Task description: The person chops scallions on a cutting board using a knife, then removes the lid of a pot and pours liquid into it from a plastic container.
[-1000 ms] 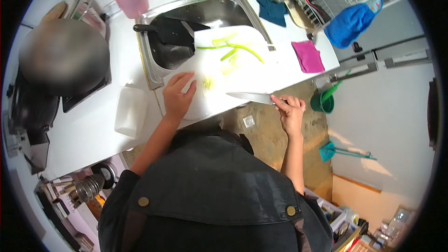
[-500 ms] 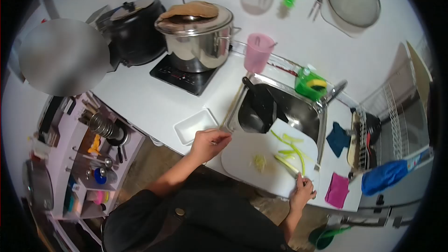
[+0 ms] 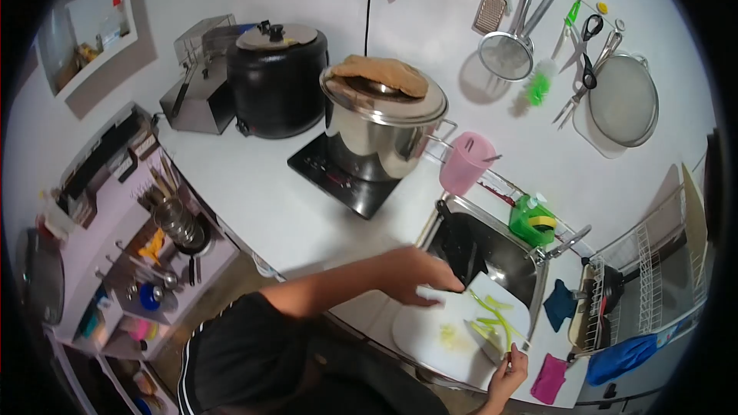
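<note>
My left hand [image 3: 415,275] is over the far left part of the white cutting board [image 3: 415,338], near the sink edge, somewhat blurred. Its thumb and fingers look apart, with nothing visible between them. At the board's right front, my right hand [image 3: 509,375] is closed around what looks like a knife, its grey blade [image 3: 487,344] lying low over the board. Thin green stalks [image 3: 503,315] lie at the board's right side, one reaching toward my right hand. Small pale chopped pieces [image 3: 452,336] form a pile in the middle of the board.
The sink [image 3: 507,261] behind the board holds a black pan [image 3: 460,242]. A steel pot [image 3: 380,134] stands on an induction cooker [image 3: 311,161]. A pink cup [image 3: 467,165] is behind the sink. Cloths [image 3: 550,379] and a dish rack [image 3: 642,261] are to the right.
My left hand has moved from beside the board to over it, toward the sink. The view has shifted. The white tray seen before is no longer visible; my right hand stays by the stalks.
</note>
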